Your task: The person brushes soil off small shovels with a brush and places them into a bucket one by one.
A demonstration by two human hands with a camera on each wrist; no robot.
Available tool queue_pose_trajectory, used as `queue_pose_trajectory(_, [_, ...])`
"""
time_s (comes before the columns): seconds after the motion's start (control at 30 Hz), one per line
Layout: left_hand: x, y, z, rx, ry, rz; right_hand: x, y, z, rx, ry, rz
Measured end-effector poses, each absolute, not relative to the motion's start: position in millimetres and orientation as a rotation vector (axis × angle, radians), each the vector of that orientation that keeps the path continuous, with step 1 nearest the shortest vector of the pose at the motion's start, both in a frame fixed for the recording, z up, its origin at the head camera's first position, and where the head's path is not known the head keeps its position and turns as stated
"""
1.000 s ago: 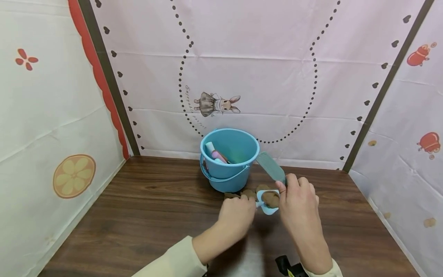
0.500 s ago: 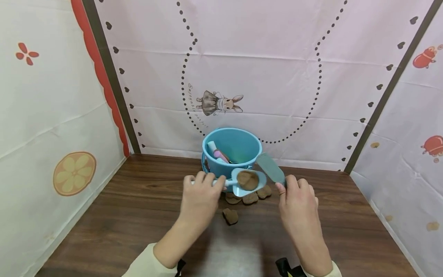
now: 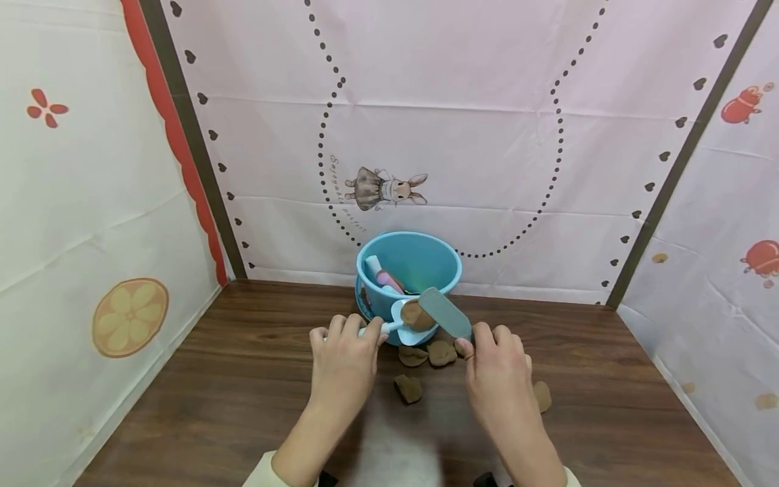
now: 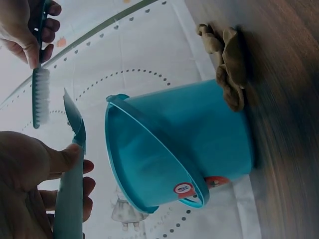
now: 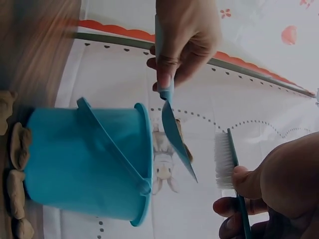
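My left hand (image 3: 345,362) grips the handle of a light blue toy shovel (image 3: 411,337), raised in front of the bucket. On its blade sits a brown clay-like lump (image 3: 416,316). The right hand (image 3: 500,368) holds a small brush by its handle; its teal back (image 3: 445,313) overlaps the shovel blade in the head view. Both wrist views show a gap between the white bristles (image 5: 224,159) and the shovel. Behind them stands a blue bucket (image 3: 426,260), upright, its bail hanging down.
Several brown lumps (image 3: 441,353) lie along the bucket's foot. One more lump (image 3: 408,389) lies nearer on the wooden table (image 3: 274,338), and another (image 3: 541,396) is partly behind my right wrist. Inside the bucket is a pink and white item (image 3: 387,279). Printed cloth (image 3: 487,169) walls the table's back and sides.
My left hand has lifted the shovel with the lump off the table, moving up and left. The right hand has brought the brush left, over the shovel. A lump shows beside the right wrist.
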State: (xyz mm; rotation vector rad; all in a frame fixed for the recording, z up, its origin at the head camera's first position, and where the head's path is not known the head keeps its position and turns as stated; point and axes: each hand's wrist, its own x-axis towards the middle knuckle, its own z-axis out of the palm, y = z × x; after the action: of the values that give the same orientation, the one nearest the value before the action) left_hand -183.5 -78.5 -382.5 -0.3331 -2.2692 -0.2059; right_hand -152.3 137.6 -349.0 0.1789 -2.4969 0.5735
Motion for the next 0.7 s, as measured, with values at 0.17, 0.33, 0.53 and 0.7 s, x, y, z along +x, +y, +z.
queue_pose_trajectory(0.17, [-182.9,-72.5,-380.6,-0.308,-2.298,-0.194,-153.9,133.8,-352.9,0.18,-2.527,0.577])
queue_pose_trajectory(0.33, [-182.0,-66.9,-376.2,-0.282,-2.314,-0.186,-155.1,130.1,-358.1,0.202,-2.515,0.563])
queue_pose_trajectory(0.53, [-178.2,-55.5,-370.6,-0.232,-2.319,-0.155,-153.8,121.7,-363.9,0.239,-2.519,0.508])
queue_pose_trajectory(0.7, [-173.1,-45.7,-370.0,-0.221,-2.295,-0.15,-151.9,112.8,-369.6,0.247,-2.544,0.479])
